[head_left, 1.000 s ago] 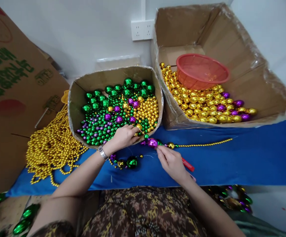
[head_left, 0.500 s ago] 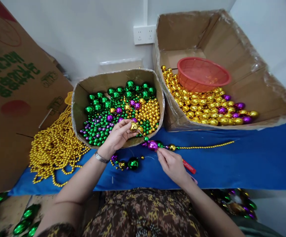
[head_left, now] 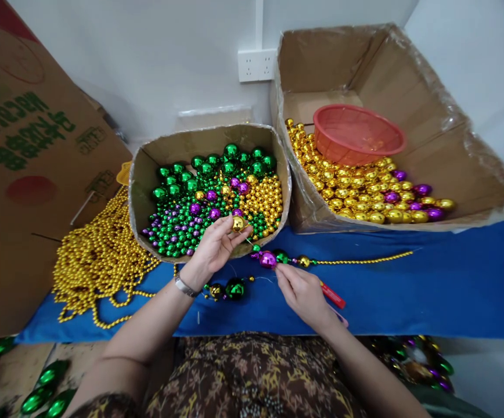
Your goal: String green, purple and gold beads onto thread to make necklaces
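My left hand (head_left: 218, 244) pinches a shiny gold bead (head_left: 238, 223) between thumb and fingertips, over the near rim of the smaller box. From there a thin thread runs down to a bead strand (head_left: 280, 256) of green, purple and gold beads. My right hand (head_left: 301, 287) is closed at the large purple bead (head_left: 268, 259) on that strand, with its fingertips against it. The strand's tail of small gold beads (head_left: 365, 258) lies out to the right on the blue cloth. Below my left hand rests a second string with a big green bead (head_left: 235, 288), partly hidden by my wrist.
A cardboard box (head_left: 132, 191) holds loose green, purple and gold beads. In the larger box (head_left: 435, 98), gold and purple beads lie around a red basket (head_left: 359, 136). Gold bead chains (head_left: 104, 261) are heaped at left. A red tool handle (head_left: 334, 296) lies beside my right hand.
My left hand has shifted slightly right, its lower fingers opening out a little while the gold bead stays pinched. The right hand has barely moved. The whole view sits slightly lower.
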Demonstrator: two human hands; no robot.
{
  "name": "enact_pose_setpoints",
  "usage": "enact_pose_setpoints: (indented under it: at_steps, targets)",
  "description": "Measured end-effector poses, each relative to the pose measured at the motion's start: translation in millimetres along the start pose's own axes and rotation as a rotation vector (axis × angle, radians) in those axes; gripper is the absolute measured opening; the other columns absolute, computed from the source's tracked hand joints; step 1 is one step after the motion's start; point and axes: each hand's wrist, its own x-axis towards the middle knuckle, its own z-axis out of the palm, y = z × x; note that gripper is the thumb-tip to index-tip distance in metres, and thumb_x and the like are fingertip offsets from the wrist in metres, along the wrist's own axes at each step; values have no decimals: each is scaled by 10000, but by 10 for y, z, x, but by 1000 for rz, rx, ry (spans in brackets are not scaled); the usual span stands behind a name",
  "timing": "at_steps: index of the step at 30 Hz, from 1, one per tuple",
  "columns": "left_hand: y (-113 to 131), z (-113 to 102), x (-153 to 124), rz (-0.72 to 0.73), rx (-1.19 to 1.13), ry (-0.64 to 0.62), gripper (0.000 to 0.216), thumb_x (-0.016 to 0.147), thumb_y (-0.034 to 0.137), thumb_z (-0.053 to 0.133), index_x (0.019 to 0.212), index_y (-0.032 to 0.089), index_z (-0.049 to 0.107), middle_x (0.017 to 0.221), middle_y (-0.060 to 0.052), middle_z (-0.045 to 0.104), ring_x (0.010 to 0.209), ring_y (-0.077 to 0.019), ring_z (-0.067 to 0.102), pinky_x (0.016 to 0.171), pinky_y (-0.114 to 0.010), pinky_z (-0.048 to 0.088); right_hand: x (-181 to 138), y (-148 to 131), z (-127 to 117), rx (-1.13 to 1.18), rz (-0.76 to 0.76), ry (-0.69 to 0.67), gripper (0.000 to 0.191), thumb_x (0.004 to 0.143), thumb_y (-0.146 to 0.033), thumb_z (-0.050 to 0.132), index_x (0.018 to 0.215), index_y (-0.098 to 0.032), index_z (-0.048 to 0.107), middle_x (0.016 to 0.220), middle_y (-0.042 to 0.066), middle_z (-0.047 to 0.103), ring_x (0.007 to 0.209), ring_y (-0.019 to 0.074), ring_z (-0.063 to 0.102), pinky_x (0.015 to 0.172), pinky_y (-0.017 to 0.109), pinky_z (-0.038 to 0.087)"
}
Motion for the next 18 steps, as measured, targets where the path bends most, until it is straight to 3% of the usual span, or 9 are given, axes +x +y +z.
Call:
enact_pose_setpoints:
  at_steps: [8,14,18]
  targets:
    - [-28,45,-75,31,17,-22,259,757,292,763,934,160,627,903,-32,682,936,-197,689,858,-332,550,-1,-17,20,-10,6,3,221,974,-206,427,927,-183,642,825,64,735,713,162,694,700,249,508]
    - [-180,74,-175,33,96,-102,360,732,262,782,1055,182,644,1020,-61,675,932,-179,656,775,-290,543,37,-64,50,22,97,89,188,977,-230,418,980,-171,596,744,47,692,633,168,663,634,260,495]
    - [-199,45,-172,38,93,-99,355,730,255,784,1054,183,658,1005,-52,667,890,-164,647,755,-286,550,15,-52,46,35,88,46,237,983,-214,372,1072,-171,588,882,85,666,787,190,667,724,291,523]
